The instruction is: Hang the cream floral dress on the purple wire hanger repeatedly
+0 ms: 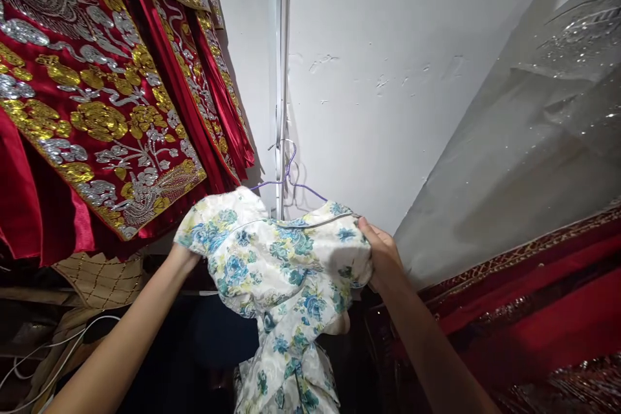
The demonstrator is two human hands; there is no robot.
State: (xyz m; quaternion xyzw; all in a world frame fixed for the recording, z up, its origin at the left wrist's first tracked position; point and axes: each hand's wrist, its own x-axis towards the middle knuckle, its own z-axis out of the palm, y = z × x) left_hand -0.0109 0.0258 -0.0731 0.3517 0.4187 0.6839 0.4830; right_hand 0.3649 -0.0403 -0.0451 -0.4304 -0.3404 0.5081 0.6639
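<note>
A short-sleeved white dress with blue, green and yellow flowers hangs in front of me, its lower part running out of view at the bottom. My left hand reaches into the sleeve on the left; the fabric hides its fingers. On the other side, my right hand grips the dress at the shoulder and sleeve, thumb at the front. Above the neckline shows a thin purple wire hanger, its hook close to a metal upright. The hanger's ends disappear behind the dress fabric.
Red garments with gold and silver sequins hang at the upper left. A metal pole stands against the white wall. To the right is a clear plastic cover above red fabric. White cables lie lower left.
</note>
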